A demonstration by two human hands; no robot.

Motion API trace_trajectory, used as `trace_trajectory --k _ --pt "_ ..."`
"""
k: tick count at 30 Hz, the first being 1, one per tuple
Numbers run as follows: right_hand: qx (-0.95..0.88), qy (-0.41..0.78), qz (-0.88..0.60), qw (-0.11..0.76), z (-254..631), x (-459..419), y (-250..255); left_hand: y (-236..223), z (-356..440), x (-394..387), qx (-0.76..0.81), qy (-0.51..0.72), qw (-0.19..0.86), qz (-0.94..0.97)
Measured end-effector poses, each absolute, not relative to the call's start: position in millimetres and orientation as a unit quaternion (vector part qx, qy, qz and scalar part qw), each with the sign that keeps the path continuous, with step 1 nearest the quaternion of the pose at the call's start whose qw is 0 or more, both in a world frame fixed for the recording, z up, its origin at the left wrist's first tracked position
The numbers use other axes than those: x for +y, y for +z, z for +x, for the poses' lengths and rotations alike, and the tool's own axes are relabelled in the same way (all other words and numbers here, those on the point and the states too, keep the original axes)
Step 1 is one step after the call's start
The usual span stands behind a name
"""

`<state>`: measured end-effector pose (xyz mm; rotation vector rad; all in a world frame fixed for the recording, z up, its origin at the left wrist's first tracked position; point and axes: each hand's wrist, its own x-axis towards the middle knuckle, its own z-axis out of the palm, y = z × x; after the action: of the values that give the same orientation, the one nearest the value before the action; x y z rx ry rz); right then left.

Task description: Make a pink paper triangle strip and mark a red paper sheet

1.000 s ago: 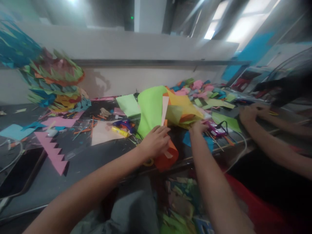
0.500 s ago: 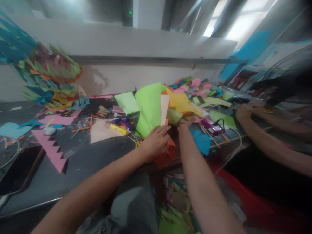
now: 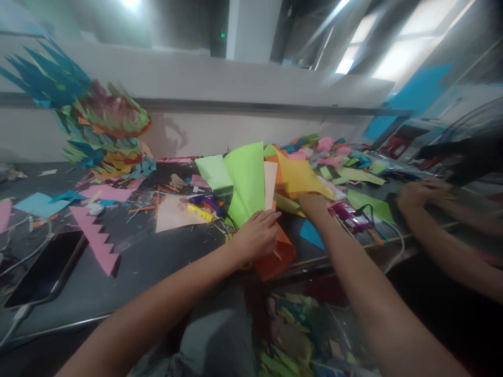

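Observation:
My left hand (image 3: 257, 238) is closed around the lower part of a bundle of coloured paper sheets at the table's front edge. In that bundle are a tall bright green sheet (image 3: 247, 183), a narrow peach strip (image 3: 269, 183) and a curled orange sheet (image 3: 277, 256) hanging low. My right hand (image 3: 314, 204) reaches in among the papers just right of the bundle, against a yellow-orange sheet (image 3: 302, 175). Its fingers are hidden there, so its grip does not show. A blue paper piece (image 3: 312, 234) lies below that wrist.
On the left are a phone (image 3: 47, 269), a zigzag-cut pink paper (image 3: 96, 241) and a layered paper figure (image 3: 110, 125). A glue gun (image 3: 206, 201) and yellow glue stick (image 3: 200, 212) lie near my left hand. Another person's hands (image 3: 418, 198) work at right.
The view has shifted, so the scene sits further right and lower. My right hand has pushed further in among the papers, its forearm swung right. My left hand keeps hold of the bundle.

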<state>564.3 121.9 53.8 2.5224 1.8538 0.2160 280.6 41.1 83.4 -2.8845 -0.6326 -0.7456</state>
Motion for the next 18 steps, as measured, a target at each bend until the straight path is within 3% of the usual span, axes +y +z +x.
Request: trace_trajectory --k 4,12,18 --pt "0.624 0.025 0.78 0.037 558 123 46 77 283 40 -0.202 -0.241 0.044 -0.948" --pt "0.663 0.017 0.748 0.012 574 143 76 77 279 43 -0.191 -0.247 0.028 -0.95" --pt "0.681 -0.021 0.729 0.068 578 139 73 76 279 42 -0.194 -0.264 0.016 -0.945"
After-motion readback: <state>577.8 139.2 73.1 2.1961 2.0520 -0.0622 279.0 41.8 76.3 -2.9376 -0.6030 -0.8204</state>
